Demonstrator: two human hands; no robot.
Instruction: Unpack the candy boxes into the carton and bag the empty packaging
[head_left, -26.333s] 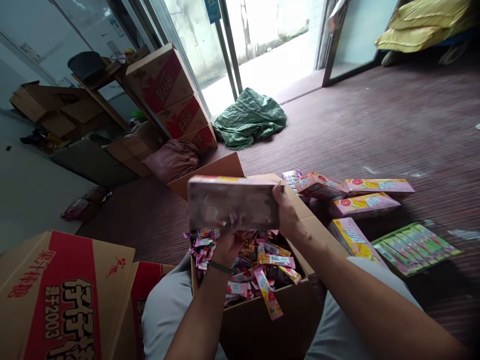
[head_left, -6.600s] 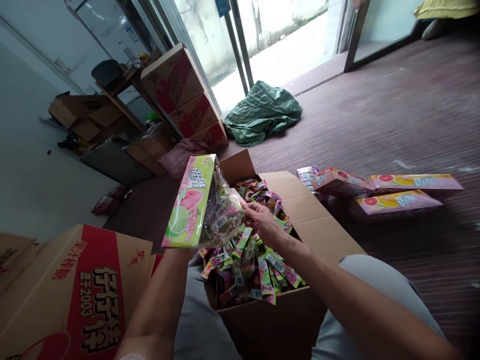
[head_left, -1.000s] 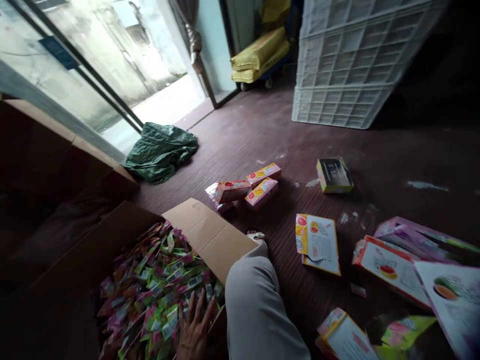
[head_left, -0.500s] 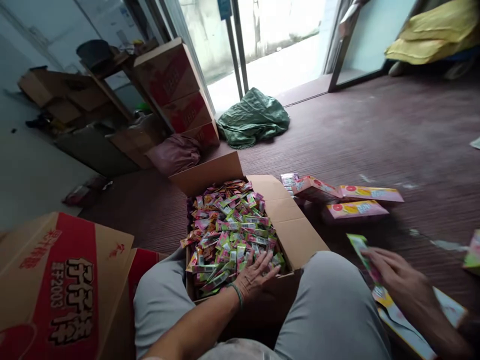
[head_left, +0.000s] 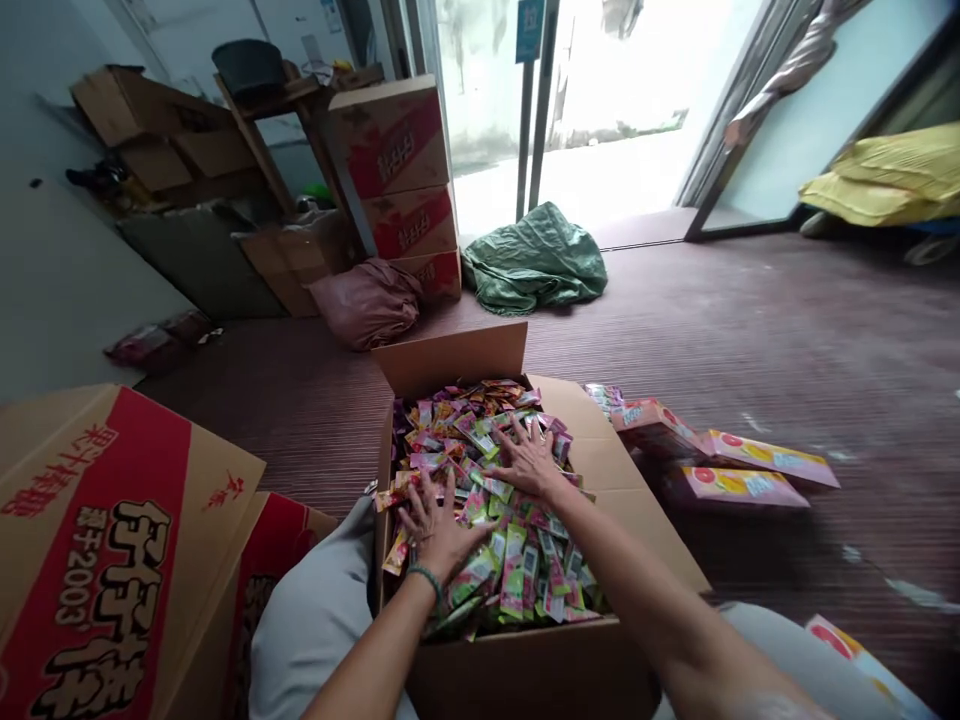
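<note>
Left hand [head_left: 442, 538] and right hand [head_left: 532, 466], splayed, seemingly empty, touch sachets [head_left: 516, 575] near a flap [head_left: 626, 480] and cartons [head_left: 746, 488].

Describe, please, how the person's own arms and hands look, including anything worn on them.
The left hand is ungloved, with a thin dark-green band around its wrist. The right hand is ungloved too, with no band visible. The left forearm and right forearm show no clear sleeves.

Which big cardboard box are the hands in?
The open box, full of packets, with the left hand and right hand on them; no hand touches the red-printed boxes.
</note>
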